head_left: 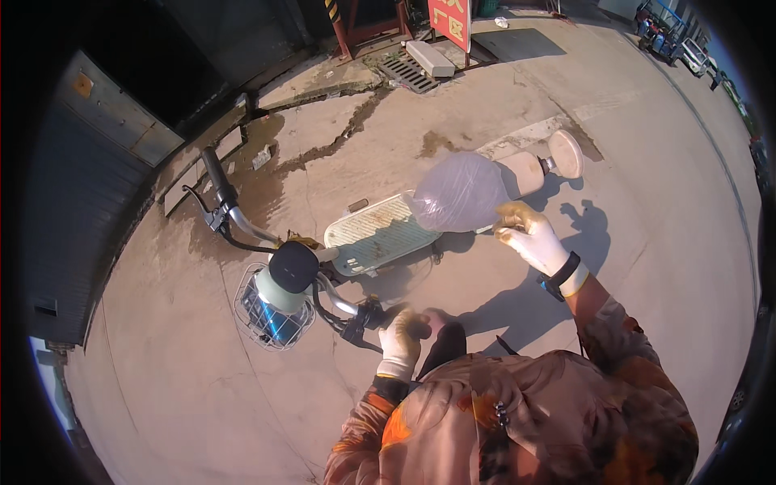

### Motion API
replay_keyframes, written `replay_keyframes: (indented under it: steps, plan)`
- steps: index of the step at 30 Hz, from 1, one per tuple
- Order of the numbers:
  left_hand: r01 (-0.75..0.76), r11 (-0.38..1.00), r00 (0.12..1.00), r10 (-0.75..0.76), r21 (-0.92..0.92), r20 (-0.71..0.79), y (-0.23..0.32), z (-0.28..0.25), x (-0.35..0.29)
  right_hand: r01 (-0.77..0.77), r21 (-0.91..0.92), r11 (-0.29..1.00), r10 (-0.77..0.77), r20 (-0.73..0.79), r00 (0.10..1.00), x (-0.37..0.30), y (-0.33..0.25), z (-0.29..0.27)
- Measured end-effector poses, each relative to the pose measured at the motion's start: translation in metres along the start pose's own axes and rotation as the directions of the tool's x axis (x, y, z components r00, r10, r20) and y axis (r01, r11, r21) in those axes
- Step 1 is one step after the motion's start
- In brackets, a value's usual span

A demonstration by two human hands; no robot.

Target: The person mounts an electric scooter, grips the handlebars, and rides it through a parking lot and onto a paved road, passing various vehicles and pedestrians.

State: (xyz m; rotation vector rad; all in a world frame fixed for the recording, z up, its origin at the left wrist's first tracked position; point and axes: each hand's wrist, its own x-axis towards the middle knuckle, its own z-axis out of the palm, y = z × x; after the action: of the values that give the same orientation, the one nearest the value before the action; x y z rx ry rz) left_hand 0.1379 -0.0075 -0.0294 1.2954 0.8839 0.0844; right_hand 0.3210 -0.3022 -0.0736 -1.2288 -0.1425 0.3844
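Note:
A small electric scooter stands sideways before me, with its ribbed pale-green footboard (pixel 380 234) in the middle. Toward the left is its silver handlebar (pixel 250 224), and my left hand (pixel 401 338), in a white glove with soiled tan fingertips, is closed at the near handlebar grip (pixel 391 314). A seat wrapped in crinkled translucent plastic (pixel 461 191) bulges up at the centre. Just beside the plastic's right edge, my right hand (pixel 529 236), gloved the same way, has its fingers bent but apart. Whether its fingertips touch the plastic, I cannot tell.
A wire basket (pixel 275 311) with something blue inside hangs at the scooter's front. Behind the seat is a round pad (pixel 566 153). Farther off lie a drain grate (pixel 408 73), a pale block (pixel 430 59) and a red sign (pixel 450 22). Cracked, stained concrete surrounds the scooter.

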Motion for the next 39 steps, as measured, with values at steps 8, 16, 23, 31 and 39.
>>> replay_keyframes:
  steps: [8, 16, 23, 31, 39]
  plan:
    - [0.166, 0.923, 0.983, -0.183, 0.347, 0.015, -0.002, -0.023, -0.091, 0.532, -0.638, 0.556, -0.562, 0.182, 0.807, 0.053, -0.066, 0.025]
    - [0.002, 0.751, 0.999, 0.023, 0.66, -0.029, 0.118, 0.006, -0.096, 0.381, -0.913, -0.142, -0.386, 0.406, 0.828, 0.221, -0.163, -0.008]
    - [-0.224, 0.49, 0.944, 0.324, 0.842, 0.063, 0.187, 0.021, -0.087, 0.419, -0.888, 0.189, -0.433, 0.308, 0.847, 0.212, -0.215, -0.057]
    - [-0.31, 0.084, 0.741, 0.645, 0.947, 0.185, 0.239, 0.03, -0.076, 0.354, -0.931, 0.094, -0.365, 0.299, 0.882, 0.217, -0.255, -0.057]
    - [-0.246, 0.108, 0.707, 0.699, 0.963, 0.102, 0.297, 0.034, -0.078, 0.278, -0.957, 0.087, -0.296, 0.242, 0.924, 0.172, -0.297, -0.025]
